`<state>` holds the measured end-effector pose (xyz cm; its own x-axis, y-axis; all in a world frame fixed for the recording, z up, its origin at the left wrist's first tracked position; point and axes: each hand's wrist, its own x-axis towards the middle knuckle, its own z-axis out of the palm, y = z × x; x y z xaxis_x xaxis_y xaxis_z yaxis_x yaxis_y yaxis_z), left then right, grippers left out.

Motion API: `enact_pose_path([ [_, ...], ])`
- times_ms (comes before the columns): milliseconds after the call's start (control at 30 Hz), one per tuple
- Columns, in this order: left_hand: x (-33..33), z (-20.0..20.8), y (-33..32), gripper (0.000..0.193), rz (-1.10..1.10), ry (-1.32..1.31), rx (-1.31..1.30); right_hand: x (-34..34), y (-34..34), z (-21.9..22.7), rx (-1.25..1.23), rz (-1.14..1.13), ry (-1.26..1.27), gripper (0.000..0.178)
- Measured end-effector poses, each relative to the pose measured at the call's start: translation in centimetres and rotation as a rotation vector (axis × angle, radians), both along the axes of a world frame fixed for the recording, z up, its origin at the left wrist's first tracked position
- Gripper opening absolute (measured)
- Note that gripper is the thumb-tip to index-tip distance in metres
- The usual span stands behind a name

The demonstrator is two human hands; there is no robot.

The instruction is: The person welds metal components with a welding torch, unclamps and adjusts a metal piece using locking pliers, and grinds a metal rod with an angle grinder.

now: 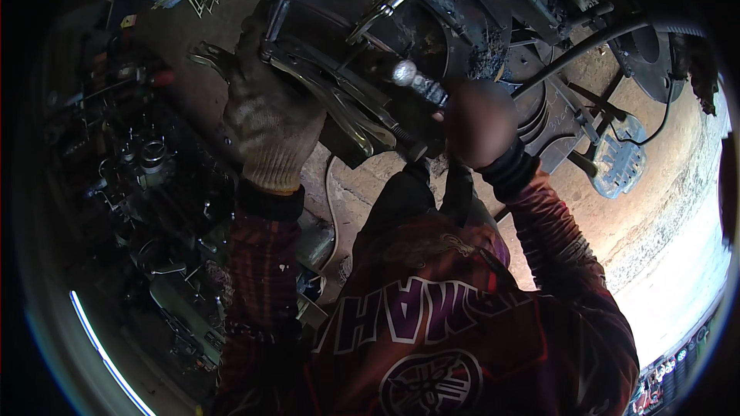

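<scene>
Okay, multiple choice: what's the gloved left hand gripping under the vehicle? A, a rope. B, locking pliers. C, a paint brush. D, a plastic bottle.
B: the left hand in a knit glove wraps the metal handles of locking pliers clamped against the dark underbody.

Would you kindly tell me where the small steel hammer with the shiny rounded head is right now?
In the head view, the small steel hammer sits just above centre, gripped by the bare right hand, its head beside the locking pliers held by the gloved left hand.
</scene>
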<state>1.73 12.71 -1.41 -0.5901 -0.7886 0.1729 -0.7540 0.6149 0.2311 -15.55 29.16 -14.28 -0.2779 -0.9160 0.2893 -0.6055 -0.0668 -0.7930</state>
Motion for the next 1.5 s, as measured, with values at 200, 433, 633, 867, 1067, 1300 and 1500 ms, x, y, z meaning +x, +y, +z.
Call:
enact_pose_path([
  [200,0.4,-0.9,-0.5,0.089,-0.038,0.125,0.056,-0.3,-1.5,0.8,0.012,0.095,0.029,0.044],
  [433,-1.0,0.4,0.4,0.093,0.031,-0.024,-0.033,-0.6,-1.8,0.3,-0.015,0.103,0.106,0.045],
  [633,-0.8,0.4,0.4,0.089,0.087,-0.08,-0.082,-0.4,-0.9,1.9,-0.051,0.06,0.107,0.045],
  [867,-0.2,-0.5,0.0,0.086,-0.009,0.045,-0.034,0.1,-0.9,1.5,0.049,0.059,0.112,0.048],
  [1067,-0.7,0.0,0.4,0.086,0.014,0.126,0.12,0.0,-1.6,1.4,0.025,0.045,0.164,0.045],
  [1300,-1.1,0.5,0.7,0.083,0.116,-0.057,0.059,0.2,-0.8,1.1,-0.05,0.024,0.144,0.049],
  [1500,-0.7,-0.1,0.3,0.081,0.086,-0.092,-0.057,0.5,-1.2,1.9,0.055,0.043,0.148,0.052],
])
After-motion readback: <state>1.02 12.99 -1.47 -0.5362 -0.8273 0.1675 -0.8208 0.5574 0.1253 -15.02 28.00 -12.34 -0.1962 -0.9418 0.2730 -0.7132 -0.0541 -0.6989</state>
